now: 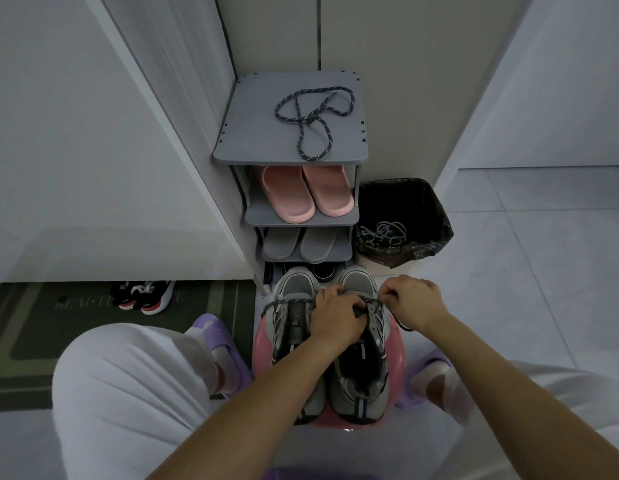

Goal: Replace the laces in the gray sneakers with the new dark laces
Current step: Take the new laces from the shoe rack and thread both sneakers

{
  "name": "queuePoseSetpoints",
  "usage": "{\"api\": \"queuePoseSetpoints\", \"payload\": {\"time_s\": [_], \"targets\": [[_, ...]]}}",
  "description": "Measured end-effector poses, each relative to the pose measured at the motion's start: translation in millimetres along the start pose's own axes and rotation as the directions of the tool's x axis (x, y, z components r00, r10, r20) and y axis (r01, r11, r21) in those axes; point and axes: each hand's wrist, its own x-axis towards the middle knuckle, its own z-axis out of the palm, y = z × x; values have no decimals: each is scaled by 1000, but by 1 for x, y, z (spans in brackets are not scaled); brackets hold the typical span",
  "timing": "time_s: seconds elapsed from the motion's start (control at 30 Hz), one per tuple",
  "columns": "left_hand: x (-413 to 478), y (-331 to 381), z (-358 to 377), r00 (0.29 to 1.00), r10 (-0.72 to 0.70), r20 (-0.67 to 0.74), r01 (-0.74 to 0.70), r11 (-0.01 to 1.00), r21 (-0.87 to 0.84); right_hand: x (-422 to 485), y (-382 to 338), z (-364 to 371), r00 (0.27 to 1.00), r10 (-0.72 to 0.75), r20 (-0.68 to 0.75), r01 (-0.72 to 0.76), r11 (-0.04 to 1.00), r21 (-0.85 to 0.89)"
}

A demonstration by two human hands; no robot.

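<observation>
Gray mesh sneakers [290,317] sit side by side on a round pink stool [263,344] between our knees, toes pointing away from us, toward the rack. A dark speckled lace [287,302] runs across the eyelet rows near the toes of both. Our left hand [335,318] lies over the tongue of the sneaker on our right, fingers curled down onto the lace there. Our right hand [413,301] is just outside that sneaker's edge, fingers pinched on the same lace, with a loop hanging under the wrist.

A second dark speckled lace [313,116] lies loosely tangled on top of the gray plastic shoe rack [239,147]. Pink slippers [308,194] are on the shelf below, gray slippers [297,244] one shelf down. A bin with a black liner [429,209] stands right of the rack, with pale gray laces [384,233] inside. Black-and-red sneakers [145,296] sit on the green doormat [31,341] to our left.
</observation>
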Motion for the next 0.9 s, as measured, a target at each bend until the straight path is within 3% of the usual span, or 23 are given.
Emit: {"api": "queuePoseSetpoints", "payload": {"time_s": [0.1,0.23,0.53,0.77,0.9], "targets": [[0,0,0,1000,-5,5,5,1000,-8,0,-4,2,999,19,-40,-18,999,42],[0,0,-1,1000,-6,12,6,1000,-12,0,-6,4,998,24,-54,-26,999,-29],[0,1,0,1000,-13,14,13,1000,-21,-2,-4,4,1000,-24,-16,24,999,-49],[-1,1,-1,1000,-11,18,12,1000,-18,-7,-1,2,998,-41,49,49,985,-168],[-1,2,-1,999,-19,28,20,1000,-10,-7,-4,7,999,-36,33,38,997,-69]]}}
